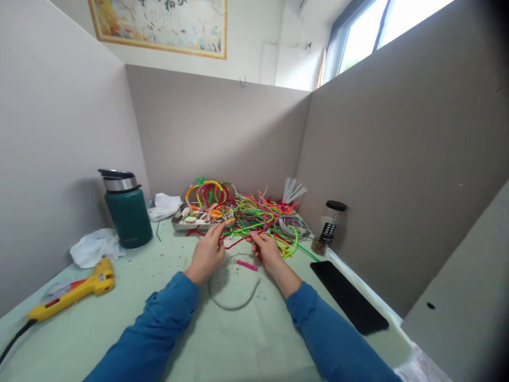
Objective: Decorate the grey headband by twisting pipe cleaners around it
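Note:
A dark red pipe cleaner [237,243] stretches between my two hands above the table. My left hand [205,253] is closed near its left part, the fingertips partly hidden behind the hand. My right hand [267,250] pinches the pipe cleaner between thumb and forefinger. Below them on the table lie a short bright pink fuzzy piece [247,265] and a thin grey curved band [234,308], its ends apart. Just beyond my hands is a heap of colourful pipe cleaners [254,212].
Behind my left hand stands a metal tray [181,227] with shells; colourful fuzzy hoops [207,192] rise behind it. A green bottle [129,217], crumpled tissue [97,248] and yellow glue gun [95,282] are left. A jar [329,228] and black phone-like slab [348,297] are right. Partitions [218,127] surround the table.

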Available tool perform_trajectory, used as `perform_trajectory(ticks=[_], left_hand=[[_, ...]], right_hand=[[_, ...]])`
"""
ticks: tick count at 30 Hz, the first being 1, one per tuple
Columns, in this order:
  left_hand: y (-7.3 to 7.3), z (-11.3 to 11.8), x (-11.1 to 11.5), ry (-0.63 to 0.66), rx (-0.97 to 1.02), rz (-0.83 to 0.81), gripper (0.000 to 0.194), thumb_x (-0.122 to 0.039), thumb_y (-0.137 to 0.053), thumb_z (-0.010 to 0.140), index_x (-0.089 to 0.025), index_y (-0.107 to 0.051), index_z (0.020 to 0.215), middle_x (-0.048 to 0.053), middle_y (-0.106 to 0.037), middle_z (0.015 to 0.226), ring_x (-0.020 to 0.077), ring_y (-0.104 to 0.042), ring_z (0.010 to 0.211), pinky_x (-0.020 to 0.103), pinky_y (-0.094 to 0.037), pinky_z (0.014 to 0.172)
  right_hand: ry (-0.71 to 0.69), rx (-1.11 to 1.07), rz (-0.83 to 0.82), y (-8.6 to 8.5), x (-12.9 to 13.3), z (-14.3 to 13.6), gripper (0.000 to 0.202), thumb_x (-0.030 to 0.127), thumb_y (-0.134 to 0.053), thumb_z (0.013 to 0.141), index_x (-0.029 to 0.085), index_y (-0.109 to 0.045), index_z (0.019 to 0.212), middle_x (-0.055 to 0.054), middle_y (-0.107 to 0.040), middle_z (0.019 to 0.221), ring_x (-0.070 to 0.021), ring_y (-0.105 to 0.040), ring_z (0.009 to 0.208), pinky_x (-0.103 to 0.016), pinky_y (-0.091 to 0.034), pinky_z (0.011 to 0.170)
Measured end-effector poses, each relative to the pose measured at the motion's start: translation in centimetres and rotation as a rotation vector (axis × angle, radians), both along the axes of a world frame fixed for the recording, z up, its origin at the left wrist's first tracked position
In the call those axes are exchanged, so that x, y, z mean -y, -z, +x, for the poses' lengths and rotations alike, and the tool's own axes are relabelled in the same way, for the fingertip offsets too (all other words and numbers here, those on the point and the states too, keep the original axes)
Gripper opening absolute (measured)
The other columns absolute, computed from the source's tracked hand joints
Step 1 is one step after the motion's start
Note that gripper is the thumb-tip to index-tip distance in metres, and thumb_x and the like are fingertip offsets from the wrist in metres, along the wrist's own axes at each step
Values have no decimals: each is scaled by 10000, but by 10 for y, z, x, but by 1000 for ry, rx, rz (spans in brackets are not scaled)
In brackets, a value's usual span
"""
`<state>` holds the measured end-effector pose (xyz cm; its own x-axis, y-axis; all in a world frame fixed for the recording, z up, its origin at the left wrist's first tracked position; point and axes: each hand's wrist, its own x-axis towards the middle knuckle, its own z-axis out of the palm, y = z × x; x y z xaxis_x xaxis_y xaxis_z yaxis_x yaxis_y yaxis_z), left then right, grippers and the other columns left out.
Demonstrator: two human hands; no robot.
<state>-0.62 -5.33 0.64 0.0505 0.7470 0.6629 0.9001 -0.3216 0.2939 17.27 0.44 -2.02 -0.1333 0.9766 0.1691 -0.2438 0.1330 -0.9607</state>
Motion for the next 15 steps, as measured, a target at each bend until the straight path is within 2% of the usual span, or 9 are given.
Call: perform_trajectory(ticks=[3, 6, 8, 11, 13, 15], left_hand=[[2, 6, 1, 15, 28, 18, 685, -109, -439, 739, -199, -253, 1392, 85, -374, 1396, 227, -474, 1169, 306, -430, 916], [1, 3, 0, -74, 109, 53, 756, -122, -451, 749, -178, -119, 1426, 117, -326, 1421, 248, -426, 1219, 328, -420, 932], [-2, -1, 0, -144, 174, 94, 763, -137, -461, 757, -157, -98, 1427, 136, -319, 1420, 261, -390, 1246, 348, -407, 950], [-7, -3, 2, -165, 233, 176, 693, -143, -466, 767, -131, -192, 1403, 142, -344, 1399, 258, -339, 1277, 365, -356, 1005], [-9, 0, 4, -59, 237, 176, 574, -143, -452, 779, -151, -334, 1341, 119, -403, 1361, 241, -384, 1244, 354, -358, 1003], [-6, 6, 3, 103, 232, 78, 459, -154, -441, 788, -179, -457, 1246, 96, -469, 1307, 218, -504, 1119, 332, -422, 929]], right_hand=[[5, 57, 36, -2, 4, -2, 391, 488, -638, 658, 110, -650, 756, -70, -671, 721, -60, -452, 409, -176, -268, 342], [98, 106, 4, -3, 3, -1, 404, 514, -611, 671, 114, -643, 719, -16, -595, 513, -61, -379, 338, -189, -217, 322], [178, 134, -14, -2, 0, 1, 412, 531, -580, 686, 123, -639, 696, 18, -520, 412, -67, -338, 310, -201, -198, 322], [246, 156, -7, -1, -4, 3, 410, 535, -566, 691, 132, -637, 670, 28, -496, 382, -76, -338, 309, -211, -213, 334], [229, 170, -2, 0, -3, 2, 408, 530, -572, 692, 129, -648, 681, 29, -495, 380, -75, -330, 309, -211, -208, 337], [174, 179, 19, -1, -1, 0, 413, 525, -579, 694, 121, -663, 704, 16, -522, 410, -72, -331, 317, -210, -206, 340]])
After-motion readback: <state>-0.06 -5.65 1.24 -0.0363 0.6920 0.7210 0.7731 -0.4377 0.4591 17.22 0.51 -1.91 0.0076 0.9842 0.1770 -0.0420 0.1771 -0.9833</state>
